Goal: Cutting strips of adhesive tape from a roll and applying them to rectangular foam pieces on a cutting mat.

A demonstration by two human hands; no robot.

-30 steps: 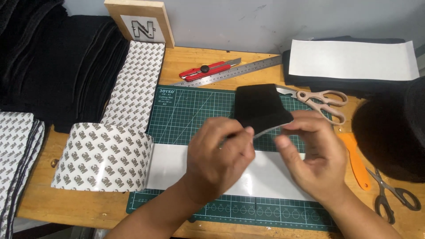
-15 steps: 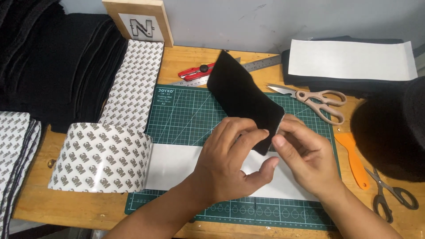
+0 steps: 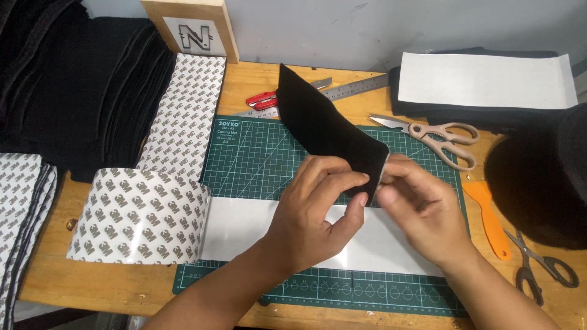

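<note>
Fingers [image 3: 358, 183] of the left hand [image 3: 318, 214] are closed in a pinch on the near end of a black fabric strip [image 3: 327, 131], and the fingers [image 3: 397, 180] of the right hand [image 3: 422, 211] pinch the same end from the other side, where a thin white edge shows. It looks like a backing layer, but I cannot tell for sure. Both hands meet at this corner, almost touching each other.

The strip is lifted above the green cutting mat [image 3: 257, 159]. Its long axis goes from the hands away and to the left, and the far end points toward the red utility knife [image 3: 262, 99] and the steel ruler [image 3: 354, 88] at the back of the wooden surface [image 3: 257, 76].

Under the hands a white sheet [image 3: 244, 226] lies across the mat, and it continues to the left into a curled liner with a grey printed pattern [image 3: 140, 211]. Beige scissors [image 3: 437, 137] lie to the right, then an orange tool [image 3: 486, 214], and black scissors [image 3: 541, 266] near the edge.

I judge that the grip is small, only on the corner. If the two layers are pulled unevenly, the strip could twist and fold on itself, or the free far end could drop on the knife. A slip of the pinch would let the strip fall on the white sheet.
</note>
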